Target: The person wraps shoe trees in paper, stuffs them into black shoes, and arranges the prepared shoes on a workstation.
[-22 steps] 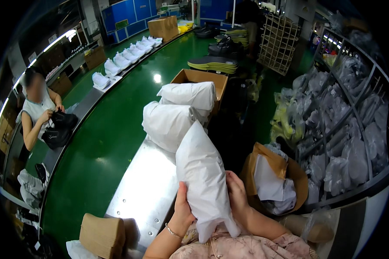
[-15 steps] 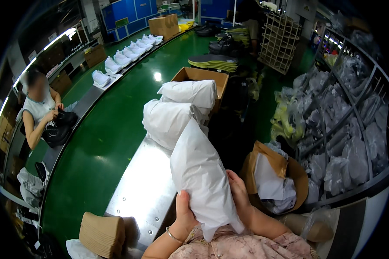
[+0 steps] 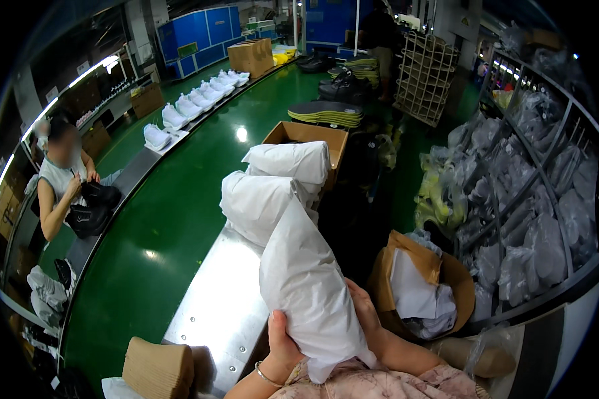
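Swung slightly leftward at its far end since the earlier frame, one white paper-wrapped bundle point(image 3: 306, 286) lay between the person's hands, close to the body. Left grip point(image 3: 283, 340) and right grip point(image 3: 367, 318) were closed on its two sides. Beyond it, two other white bundles point(image 3: 256, 203) rested at the metal desk's point(image 3: 216, 292) far end, near an open cardboard box point(image 3: 337, 143).

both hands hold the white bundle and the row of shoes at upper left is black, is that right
Not quite: the head view shows the row of shoes is white, not black. The left hand and right hand do hold the white bundle.
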Motion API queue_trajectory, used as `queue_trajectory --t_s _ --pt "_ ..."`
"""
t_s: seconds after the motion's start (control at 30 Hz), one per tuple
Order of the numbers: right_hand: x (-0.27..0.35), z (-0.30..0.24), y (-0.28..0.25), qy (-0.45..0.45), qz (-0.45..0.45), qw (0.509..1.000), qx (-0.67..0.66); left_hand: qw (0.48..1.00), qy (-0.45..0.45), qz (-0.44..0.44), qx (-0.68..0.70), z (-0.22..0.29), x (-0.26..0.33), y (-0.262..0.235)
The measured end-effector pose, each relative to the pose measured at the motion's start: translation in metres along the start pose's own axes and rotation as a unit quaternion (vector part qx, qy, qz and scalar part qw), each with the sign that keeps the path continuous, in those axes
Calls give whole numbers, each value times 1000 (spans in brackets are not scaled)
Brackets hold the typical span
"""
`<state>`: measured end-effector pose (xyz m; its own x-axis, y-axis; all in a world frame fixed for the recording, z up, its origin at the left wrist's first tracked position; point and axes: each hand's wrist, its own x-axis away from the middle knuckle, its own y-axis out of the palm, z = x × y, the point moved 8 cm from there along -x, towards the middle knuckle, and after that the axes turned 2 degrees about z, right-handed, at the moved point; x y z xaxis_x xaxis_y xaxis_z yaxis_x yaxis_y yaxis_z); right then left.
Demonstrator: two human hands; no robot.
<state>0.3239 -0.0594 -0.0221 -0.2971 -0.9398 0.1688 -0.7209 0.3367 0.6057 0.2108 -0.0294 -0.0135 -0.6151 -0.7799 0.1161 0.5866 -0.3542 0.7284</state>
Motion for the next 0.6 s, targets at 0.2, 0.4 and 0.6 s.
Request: queue_trajectory --t_s 0.2,0.4,0.6 --pt "2 0 -3 -29 3 999 -26 998 25 0 -55 2 -3 -6" --pt "2 0 11 28 -5 999 -35 996 -61 -26 61 1 10 2" --pt "2 -10 21 31 -33 998 -42 998 -29 5 57 2 1 -5"
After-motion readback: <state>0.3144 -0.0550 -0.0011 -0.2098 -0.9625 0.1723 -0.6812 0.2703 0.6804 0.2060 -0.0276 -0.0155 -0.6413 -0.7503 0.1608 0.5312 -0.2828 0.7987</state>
